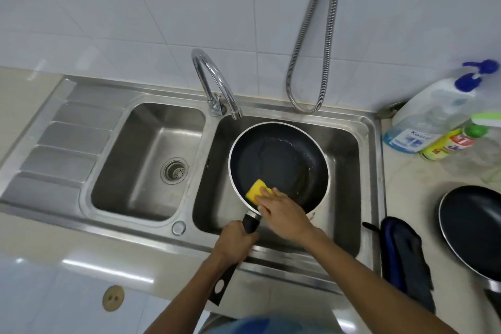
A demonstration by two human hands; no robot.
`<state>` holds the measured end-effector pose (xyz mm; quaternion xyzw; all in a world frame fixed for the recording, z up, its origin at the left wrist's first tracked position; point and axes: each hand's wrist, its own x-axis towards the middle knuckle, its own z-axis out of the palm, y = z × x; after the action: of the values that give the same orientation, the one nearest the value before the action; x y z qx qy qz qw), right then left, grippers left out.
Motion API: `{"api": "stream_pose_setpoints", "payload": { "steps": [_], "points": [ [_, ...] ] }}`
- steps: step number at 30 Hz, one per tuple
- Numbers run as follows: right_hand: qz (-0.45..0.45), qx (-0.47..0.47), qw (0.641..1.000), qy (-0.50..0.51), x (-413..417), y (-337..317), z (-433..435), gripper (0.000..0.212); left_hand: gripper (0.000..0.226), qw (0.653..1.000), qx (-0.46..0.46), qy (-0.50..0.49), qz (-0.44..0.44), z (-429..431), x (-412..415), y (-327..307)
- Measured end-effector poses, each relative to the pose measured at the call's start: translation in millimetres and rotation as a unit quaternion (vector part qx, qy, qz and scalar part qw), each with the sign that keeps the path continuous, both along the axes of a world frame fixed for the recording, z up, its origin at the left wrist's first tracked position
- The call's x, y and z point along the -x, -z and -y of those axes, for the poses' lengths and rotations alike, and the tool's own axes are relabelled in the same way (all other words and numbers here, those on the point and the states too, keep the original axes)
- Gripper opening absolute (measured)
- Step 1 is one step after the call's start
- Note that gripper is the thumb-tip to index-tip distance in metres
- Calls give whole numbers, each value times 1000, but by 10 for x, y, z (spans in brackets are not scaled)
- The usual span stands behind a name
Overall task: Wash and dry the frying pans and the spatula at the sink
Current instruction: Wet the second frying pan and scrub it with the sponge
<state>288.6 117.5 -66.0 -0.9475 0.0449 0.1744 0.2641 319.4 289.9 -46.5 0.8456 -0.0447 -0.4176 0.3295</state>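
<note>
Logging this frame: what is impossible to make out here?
Head view throughout.
- Drain of the right basin: hidden under the black frying pan that the left hand grips by its handle.
- Hold of the right hand on the yellow sponge: thumb hidden, grip or press unclear.
- The second black frying pan on the counter: cut by the right edge.
- No spatula identifiable.
- Labels on the plastic bottles: blurred.

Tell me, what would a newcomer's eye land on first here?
Most likely the bright yellow sponge, which the right hand holds against the near inner edge of the dark frying pan in the right basin of the steel sink. The left hand grips that pan's black handle at the sink's front edge. A second dark pan sits on the counter at far right.
</note>
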Motion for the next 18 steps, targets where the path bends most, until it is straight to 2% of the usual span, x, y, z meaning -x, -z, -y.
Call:
{"api": "stream_pose_setpoints", "payload": {
  "steps": [2,5,9,16,18],
  "points": [
    [-6,-4,998,59,-249,-100,-90,32,22,1000,3,6,-10,-16,49,6],
    [-34,-82,990,108,-486,-233,-89,28,22,1000,1,20,-9,-75,92,23],
    [-78,-131,982,106,-462,-290,-115,33,18,1000,-15,17,3,-113,51,42],
    [-114,-163,959,202,-394,-234,-238,50,30,996,-52,44,57,-169,85,59],
    [-138,-209,945,209,-390,-286,-199,48,32,996,-47,45,56,-179,121,76]
  ]
}}
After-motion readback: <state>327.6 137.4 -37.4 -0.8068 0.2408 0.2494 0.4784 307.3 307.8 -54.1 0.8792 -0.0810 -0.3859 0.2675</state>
